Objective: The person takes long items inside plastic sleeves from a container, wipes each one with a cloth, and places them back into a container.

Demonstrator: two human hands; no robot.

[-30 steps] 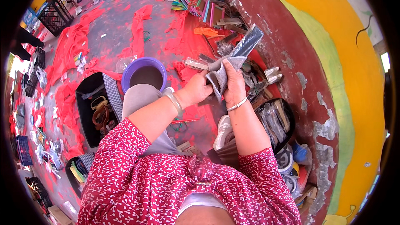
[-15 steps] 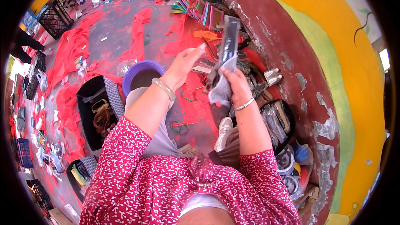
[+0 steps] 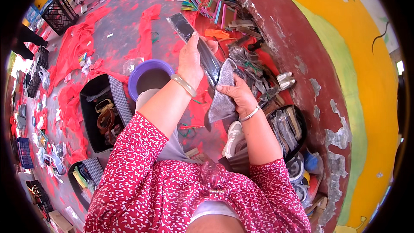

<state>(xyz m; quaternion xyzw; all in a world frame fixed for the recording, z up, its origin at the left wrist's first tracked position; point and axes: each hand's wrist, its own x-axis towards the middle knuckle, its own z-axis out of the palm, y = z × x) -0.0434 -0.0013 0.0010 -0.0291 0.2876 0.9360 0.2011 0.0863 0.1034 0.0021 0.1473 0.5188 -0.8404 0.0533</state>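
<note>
A long flat black item in a clear, shiny plastic sleeve (image 3: 181, 25) slants up to the left in front of me. My left hand (image 3: 190, 64) is closed around its middle, fingers wrapped behind it. In my right hand (image 3: 242, 96) is a grey cloth (image 3: 221, 100), pinched under the thumb and pressed near the lower end of the sleeved item. The cloth hides that end. Just left of my left forearm stands a purple tub (image 3: 133, 83), dark inside.
A black box (image 3: 95, 140) with brown belts sits at left, a smaller box (image 3: 78, 188) below it. Right, a black bin (image 3: 303, 134) holds packaged strips beside the peeling wall (image 3: 297, 60). Mixed goods (image 3: 250, 67) pile along it. Another person's legs (image 3: 26, 43) show far left.
The sleeved item has swung from nearly upright to a leftward slant and come lower. My left hand, open and apart from it before, now grips it. The cloth hangs more spread out.
</note>
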